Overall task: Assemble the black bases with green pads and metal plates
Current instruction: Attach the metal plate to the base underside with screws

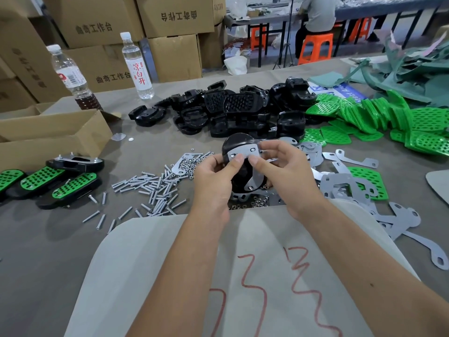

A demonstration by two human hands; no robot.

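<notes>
1. Three finished bases [58,188] (green pads up) lie near the table's left edge.
2. Mid-table, left hand [213,181] and right hand [281,176] pinch a metal plate [245,154] against a black base [239,166]; its pad seems absent.
3. Piles of bases [233,110], pads [379,117] and plates [352,188] remain.

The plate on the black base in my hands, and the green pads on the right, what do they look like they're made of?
Plate: looks like sheet metal, silvery with a dull sheen, thin, with punched holes.
Base: probably moulded plastic, glossy black with highlights on its curve.
Green pads: likely plastic or rubber, bright and slightly shiny, perforated; which one is unclear.
</notes>
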